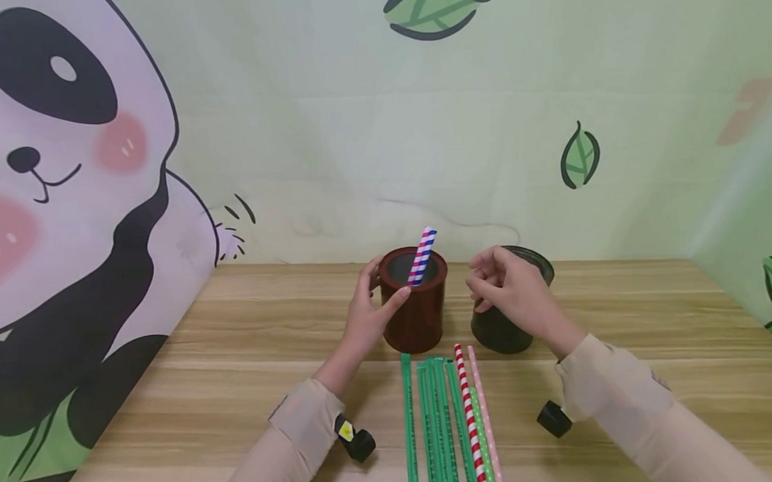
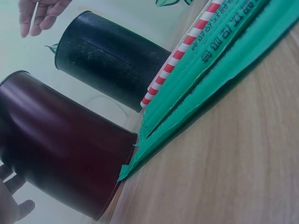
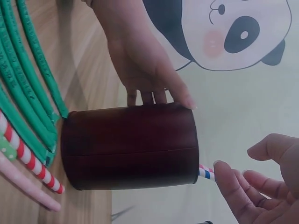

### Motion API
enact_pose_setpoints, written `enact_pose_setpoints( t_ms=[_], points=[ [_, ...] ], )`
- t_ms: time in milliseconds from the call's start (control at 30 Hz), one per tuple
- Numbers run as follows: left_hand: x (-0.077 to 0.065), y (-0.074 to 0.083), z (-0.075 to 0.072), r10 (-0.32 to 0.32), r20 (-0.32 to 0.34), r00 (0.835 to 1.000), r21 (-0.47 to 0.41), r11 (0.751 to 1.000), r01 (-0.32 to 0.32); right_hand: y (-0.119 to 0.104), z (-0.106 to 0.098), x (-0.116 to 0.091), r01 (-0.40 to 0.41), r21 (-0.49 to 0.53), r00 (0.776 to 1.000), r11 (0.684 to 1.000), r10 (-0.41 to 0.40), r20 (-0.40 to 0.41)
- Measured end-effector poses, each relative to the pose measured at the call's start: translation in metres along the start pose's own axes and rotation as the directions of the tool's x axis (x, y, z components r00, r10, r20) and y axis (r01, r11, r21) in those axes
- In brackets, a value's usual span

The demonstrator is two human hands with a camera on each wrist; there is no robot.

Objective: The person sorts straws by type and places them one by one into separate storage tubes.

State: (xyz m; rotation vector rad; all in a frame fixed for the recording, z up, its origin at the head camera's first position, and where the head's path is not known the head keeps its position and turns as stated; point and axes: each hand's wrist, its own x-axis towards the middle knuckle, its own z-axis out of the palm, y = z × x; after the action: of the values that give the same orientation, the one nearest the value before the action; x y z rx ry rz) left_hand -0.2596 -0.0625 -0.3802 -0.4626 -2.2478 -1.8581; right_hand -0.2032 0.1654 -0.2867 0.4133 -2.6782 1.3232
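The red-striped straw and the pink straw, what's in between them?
A green dotted straw lies between the red-striped straw and the pink straw; the head view shows it.

Wood-grain tabletop [image 1: 255, 345], lower part of the frame. Standing: dark red container [image 1: 417, 321], centre; black container [image 1: 504, 336], right of centre. Lying, bottom centre: green wrapped straws [image 1: 440, 423], red-striped straw [image 1: 469, 415], green dotted straw [image 1: 483, 443], pink straw [image 1: 484, 415].
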Motion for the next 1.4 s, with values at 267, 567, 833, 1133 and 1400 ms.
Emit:
enact_pose_setpoints(
  t_ms=[267, 567, 833, 1133, 1400],
  points=[
    [0.000, 0.001, 0.000, 0.002, -0.003, 1.000, -0.002, 1.000, -0.002, 0.007, 0.005, -0.011, 0.017, 0.014, 1.000, 1.000, -0.017, 0.001],
    [0.000, 0.000, -0.001, 0.003, -0.002, 1.000, 0.010, 1.000, -0.003, 0.019, 0.011, -0.017, -0.023, 0.026, 0.999, 0.999, 0.022, 0.037],
    [0.000, 0.002, -0.001, -0.002, -0.006, 1.000, 0.002, 1.000, 0.002, 0.029, 0.017, -0.023, -0.063, 0.003, 0.996, 0.998, 0.062, 0.069],
    [0.000, 0.002, -0.001, -0.004, -0.001, 1.000, -0.008, 1.000, 0.004, 0.043, 0.026, -0.029, -0.094, -0.041, 0.992, 0.995, 0.098, 0.084],
    [-0.001, 0.003, -0.001, 0.004, -0.003, 1.000, -0.001, 1.000, -0.004, 0.053, 0.034, -0.035, -0.109, -0.095, 0.986, 0.989, 0.120, 0.112]
  ],
)
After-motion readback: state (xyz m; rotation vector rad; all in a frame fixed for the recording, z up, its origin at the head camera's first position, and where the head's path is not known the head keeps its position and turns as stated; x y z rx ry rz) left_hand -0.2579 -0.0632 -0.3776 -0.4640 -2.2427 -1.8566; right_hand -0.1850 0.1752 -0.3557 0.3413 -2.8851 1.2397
